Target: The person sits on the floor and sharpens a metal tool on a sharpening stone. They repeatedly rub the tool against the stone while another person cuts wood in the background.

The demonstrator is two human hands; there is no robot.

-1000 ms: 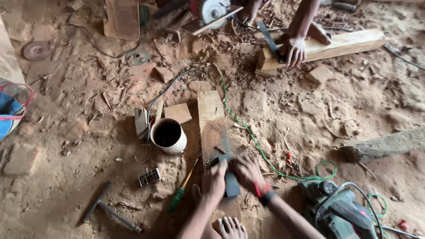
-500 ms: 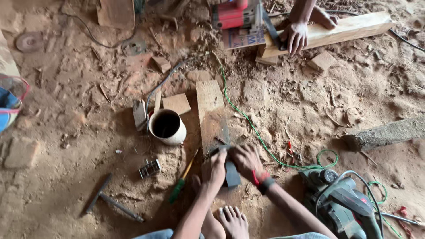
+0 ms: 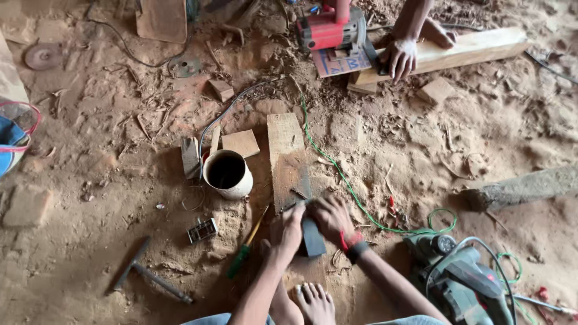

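Note:
A flat wooden plank [image 3: 286,150] lies on the sawdust-covered ground in front of me. Both my hands press a dark rectangular block [image 3: 312,236] onto the plank's near end. My left hand [image 3: 291,228] grips the block's left side. My right hand [image 3: 330,215], with a red and black band at the wrist, covers its top. A thin dark blade or strip pokes out to the left of the block. My bare foot [image 3: 313,303] rests just below the block.
A white cup [image 3: 227,174] stands left of the plank, with a green-handled screwdriver [image 3: 247,245] and a hammer [image 3: 147,274] nearby. A green power tool [image 3: 460,278] sits at the lower right. At the top, another person's hand [image 3: 399,58] holds a beam [image 3: 469,47] beside a red circular saw [image 3: 332,30].
The other person's red saw has come down to the beam's left end. My hands stay on the block with little movement.

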